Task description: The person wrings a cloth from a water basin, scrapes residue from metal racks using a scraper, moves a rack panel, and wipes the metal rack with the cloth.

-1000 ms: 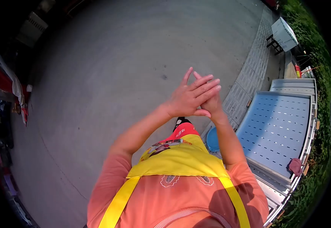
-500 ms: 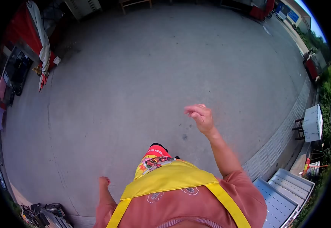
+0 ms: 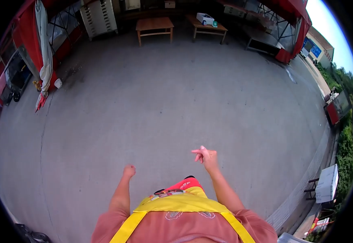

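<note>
Over the grey concrete ground point(image 3: 144, 101), my left hand point(image 3: 129, 171) hangs low at the left, its fingers curled in, with nothing seen in it. My right hand point(image 3: 205, 157) is raised in front of the body, some fingers stretched out toward the left and apart, holding nothing. The hands are well apart and touch no object. Between the forearms are the yellow apron point(image 3: 180, 202) with a printed picture and its red lower part. A dark shoe tip point(image 3: 189, 177) shows beyond the apron.
Ahead stand two low wooden tables, one bare-topped point(image 3: 154, 24), one bearing a white box point(image 3: 205, 18). A slotted pale cabinet point(image 3: 99, 18) and a red canopy with a furled cloth point(image 3: 45, 56) are at left. At right stand a white box on legs point(image 3: 327, 184) and bushes.
My hands were together, fingers spread, and have parted. The view has swung up and left, bringing the tables into sight while the blue perforated panel has left it.
</note>
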Demonstrator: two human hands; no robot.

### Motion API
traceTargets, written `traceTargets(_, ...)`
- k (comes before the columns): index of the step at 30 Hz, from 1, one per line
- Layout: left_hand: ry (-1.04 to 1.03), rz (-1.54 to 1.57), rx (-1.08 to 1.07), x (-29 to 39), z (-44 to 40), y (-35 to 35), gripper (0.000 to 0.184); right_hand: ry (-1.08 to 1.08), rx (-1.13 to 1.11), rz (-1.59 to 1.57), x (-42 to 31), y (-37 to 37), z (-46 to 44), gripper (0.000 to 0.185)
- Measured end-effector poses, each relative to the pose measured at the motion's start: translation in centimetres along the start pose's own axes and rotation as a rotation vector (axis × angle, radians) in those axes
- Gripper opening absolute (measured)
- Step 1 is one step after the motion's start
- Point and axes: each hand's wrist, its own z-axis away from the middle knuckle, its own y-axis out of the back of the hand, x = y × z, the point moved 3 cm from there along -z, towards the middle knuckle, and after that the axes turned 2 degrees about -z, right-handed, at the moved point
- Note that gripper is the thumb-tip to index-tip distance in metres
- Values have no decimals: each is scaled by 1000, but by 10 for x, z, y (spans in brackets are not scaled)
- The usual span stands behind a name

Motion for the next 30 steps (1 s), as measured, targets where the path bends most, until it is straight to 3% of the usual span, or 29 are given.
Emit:
traceTargets(1, -195, -152, -46, 82, -36, -2, 15, 24, 29, -4, -4, 14, -31, 43)
traceTargets(5, -533, -90, -68, 361, -116, -13, 21, 31, 96, -36, 8, 62, -178, 44)
traceTargets(8, -576, 57, -117, 450, -154, -18, 22, -11, 62, -38, 7, 70, -299, 44)
traceTargets(11, -266, -164, -223, 392, -239, -26, 19, -18, -115, -63, -33, 48, -425, 31)
traceTargets(13, -229, -502, -69, 351, -253, 3, 17, -24, -240, -17, -57, 34, -514, 25)
traceTargets(15, 14, -516, 85, 289, -275, 34, 12, -53, -380, 47, -60, 20, -610, 20)
traceTargets(16, 263, -223, 105, 245, -286, 47, 9, -18, -402, 92, -66, 12, -652, 20)
traceTargets(17, 172, -573, 41, 236, -284, 62, 8, 16, -425, 132, -71, 3, -694, 19)
traceTargets(19, 304, -672, -2, 238, -282, 85, 9, 47, -428, 173, -72, -6, -778, 19)
traceTargets(22, 549, -393, 88, 343, -321, 119, 13, -67, -324, 151, -36, 2, -888, 19)
traceTargets(24, 710, -123, 149, 364, -483, 107, 16, -152, -226, 171, -17, 30, -971, 21)
traceTargets(25, 597, -242, 73, 407, -565, 96, 21, -227, -152, 135, -10, 44, -997, 23)
traceTargets(26, 310, -508, -6, 468, -643, 88, 27, -258, -103, 158, -4, 60, -1022, 23)
traceTargets(27, -115, -778, 2, 544, -715, 80, 26, -287, -55, 167, 0, 80, -1050, 23)
traceTargets(28, -234, -740, 90, 623, -781, 71, 25, -318, -8, 171, 6, 97, -1073, 23)
traceTargets(29, -103, -298, 99, 764, -794, 87, 25, -323, 49, 145, 3, 114, -1100, 22)
traceTargets(30, -246, -279, -1, 859, -848, 79, 24, -316, 110, 126, -6, 132, -1132, 21)
